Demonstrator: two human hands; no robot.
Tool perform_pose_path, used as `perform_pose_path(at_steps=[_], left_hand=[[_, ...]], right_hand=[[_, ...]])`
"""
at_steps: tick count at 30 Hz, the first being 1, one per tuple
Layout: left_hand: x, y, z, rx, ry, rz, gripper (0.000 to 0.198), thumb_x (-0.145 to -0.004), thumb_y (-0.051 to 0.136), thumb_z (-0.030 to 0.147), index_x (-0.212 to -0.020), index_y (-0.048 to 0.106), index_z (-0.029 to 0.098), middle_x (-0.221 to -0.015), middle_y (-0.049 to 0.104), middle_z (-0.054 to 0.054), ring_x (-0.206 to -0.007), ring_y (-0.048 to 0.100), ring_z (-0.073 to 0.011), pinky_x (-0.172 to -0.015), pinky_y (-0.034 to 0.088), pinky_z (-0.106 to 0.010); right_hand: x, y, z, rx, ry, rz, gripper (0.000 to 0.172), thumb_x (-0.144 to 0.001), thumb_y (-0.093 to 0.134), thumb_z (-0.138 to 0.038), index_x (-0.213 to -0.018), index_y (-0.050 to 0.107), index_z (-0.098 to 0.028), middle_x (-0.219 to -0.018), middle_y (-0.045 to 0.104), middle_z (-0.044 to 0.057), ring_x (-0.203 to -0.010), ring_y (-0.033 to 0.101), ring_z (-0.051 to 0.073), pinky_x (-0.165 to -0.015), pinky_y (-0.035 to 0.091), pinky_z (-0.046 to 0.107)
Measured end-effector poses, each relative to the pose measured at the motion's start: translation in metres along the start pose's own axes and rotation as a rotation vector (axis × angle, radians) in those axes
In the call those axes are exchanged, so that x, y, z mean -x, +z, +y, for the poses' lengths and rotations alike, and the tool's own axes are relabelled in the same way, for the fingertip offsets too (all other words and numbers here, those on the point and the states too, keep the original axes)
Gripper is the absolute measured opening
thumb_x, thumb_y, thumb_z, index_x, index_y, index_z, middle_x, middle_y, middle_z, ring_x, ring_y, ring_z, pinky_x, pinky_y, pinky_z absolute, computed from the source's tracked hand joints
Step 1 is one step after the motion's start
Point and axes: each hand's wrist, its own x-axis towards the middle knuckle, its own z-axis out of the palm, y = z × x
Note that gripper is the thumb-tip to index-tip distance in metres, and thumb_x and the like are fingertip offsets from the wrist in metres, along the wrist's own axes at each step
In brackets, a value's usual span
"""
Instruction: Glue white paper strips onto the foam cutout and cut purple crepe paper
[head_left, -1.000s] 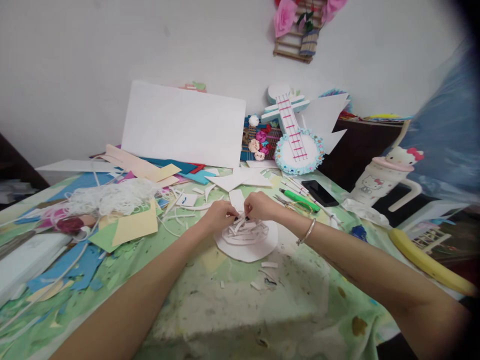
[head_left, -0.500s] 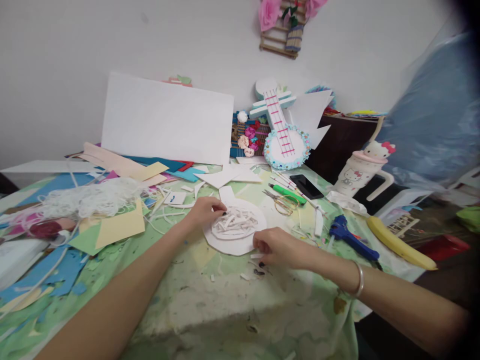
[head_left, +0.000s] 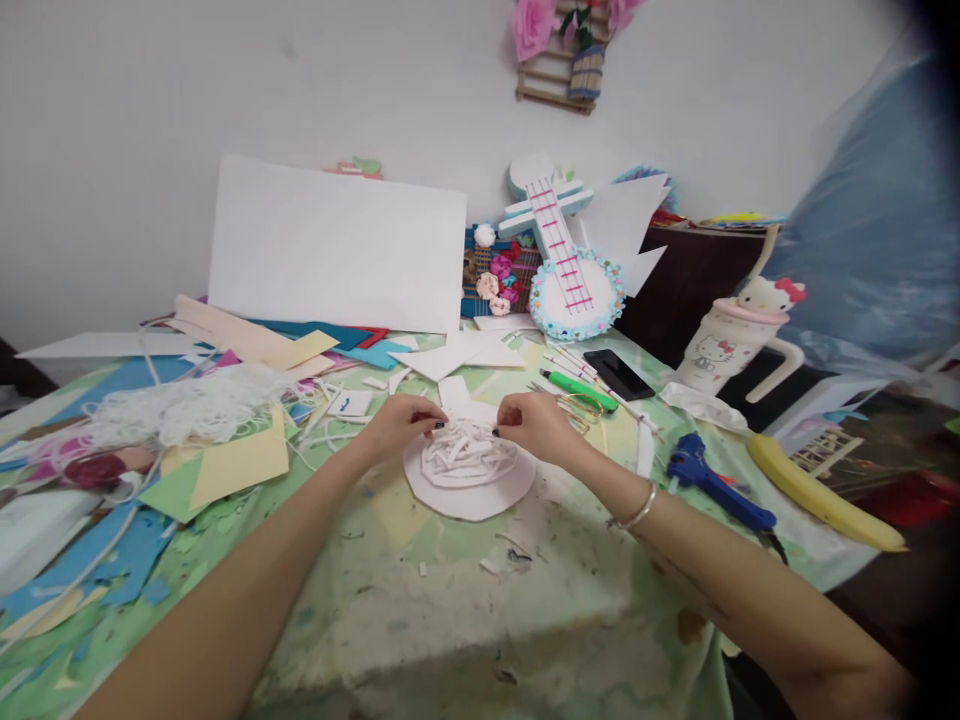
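On the left of the table (head_left: 450, 620), at 9 o'clock from the work, lies a yarn tangle (head_left: 187, 405). At centre, a white disc (head_left: 469, 497) carries a heap of strips (head_left: 466, 452). The left hand (head_left: 397, 422) sits at the heap's 10 o'clock, fingers curled in and pinching strip ends. The right hand (head_left: 536, 425), at 2 o'clock, pinches likewise. The strips look light, thin and floppy, likely to crease or scatter, so fingertip pinches near their ends suit them. The disc seems stiffer and is best held by its rim. Scissors (head_left: 570, 405) lie past the right hand, and a glue gun (head_left: 712, 485) at 3 o'clock.
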Motion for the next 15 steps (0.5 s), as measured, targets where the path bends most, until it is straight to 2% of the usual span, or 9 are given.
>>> perform_pose_path(at_steps=[6, 12, 15], left_hand=[[0.0007, -0.003, 0.0031, -0.038, 0.023, -0.09, 0.023, -0.071, 0.053, 0.018, -0.082, 0.073, 0.017, -0.081, 0.069, -0.005, -0.072, 0.062, -0.0144, -0.066, 0.048, -0.022], [0.0005, -0.0025, 0.0033, -0.126, 0.082, -0.094, 0.027, -0.07, 0.053, 0.012, -0.085, 0.075, 0.017, -0.076, 0.066, -0.004, -0.062, 0.052, -0.0098, -0.06, 0.041, -0.019], [0.0003, -0.0009, 0.0028, -0.148, 0.092, -0.087, 0.027, -0.07, 0.053, 0.01, -0.084, 0.075, 0.018, -0.073, 0.066, -0.003, -0.06, 0.051, -0.0093, -0.058, 0.039, -0.018]], right_hand=[[-0.0123, 0.0099, -0.0059, 0.132, 0.024, -0.087, 0.018, -0.071, 0.056, -0.01, -0.073, 0.073, -0.016, -0.075, 0.071, 0.005, -0.069, 0.061, 0.015, -0.062, 0.038, 0.022], [-0.0101, 0.0068, -0.0039, 0.111, -0.093, -0.188, 0.028, -0.073, 0.051, -0.01, -0.083, 0.076, -0.016, -0.081, 0.073, 0.007, -0.071, 0.062, 0.015, -0.063, 0.038, 0.022], [-0.0084, 0.0035, -0.0037, 0.086, -0.105, -0.173, 0.033, -0.073, 0.048, -0.007, -0.085, 0.076, -0.016, -0.08, 0.073, 0.005, -0.071, 0.062, 0.014, -0.065, 0.038, 0.021]])
